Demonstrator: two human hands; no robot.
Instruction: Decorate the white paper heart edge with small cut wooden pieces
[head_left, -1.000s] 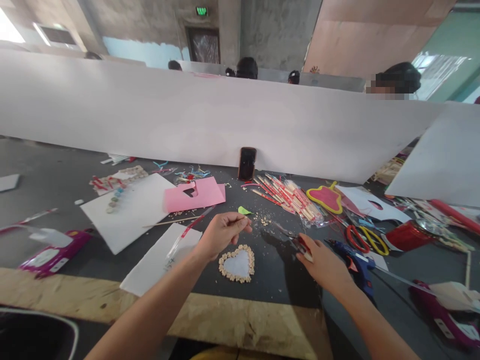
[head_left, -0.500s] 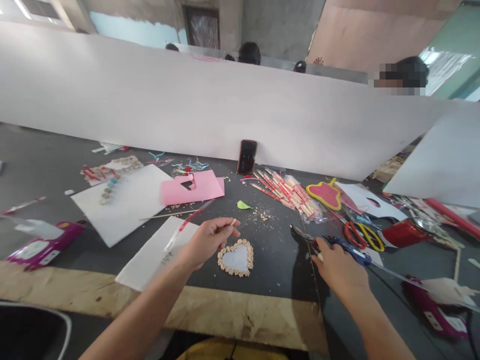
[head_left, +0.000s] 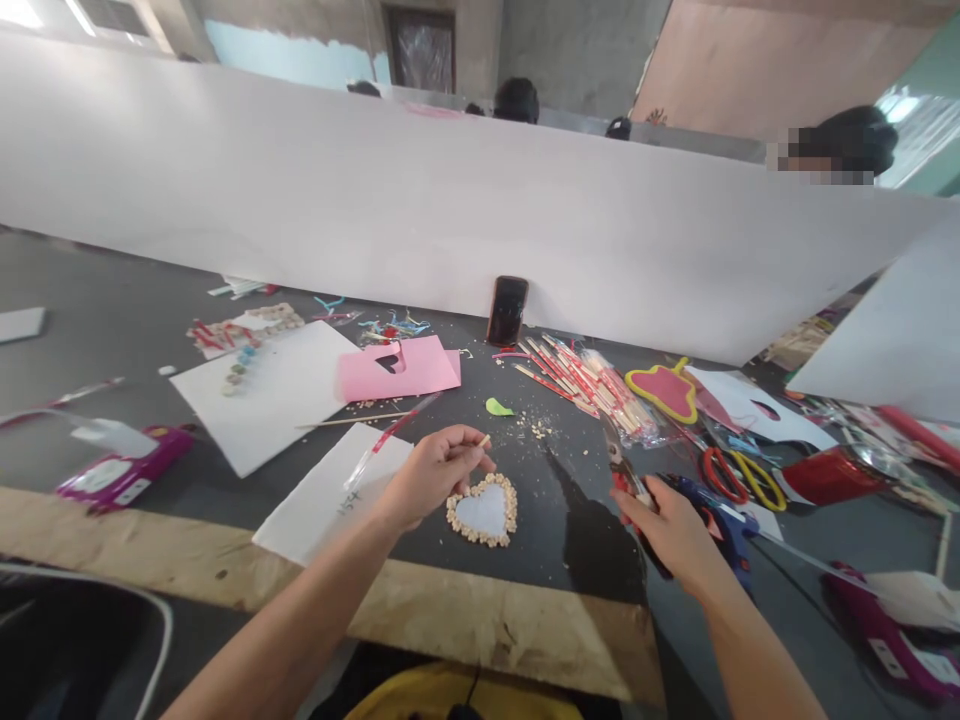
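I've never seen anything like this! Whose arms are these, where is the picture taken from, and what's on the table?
There's no machine here. A camera worn on a person's head looks forward and down, so these bare arms are the wearer's own. The left hand pinches a tiny stick just above a heart of small wooden pieces. The right hand holds what look like scissors, near a blue glue gun. The dark table also holds pink paper and a bag of sticks.
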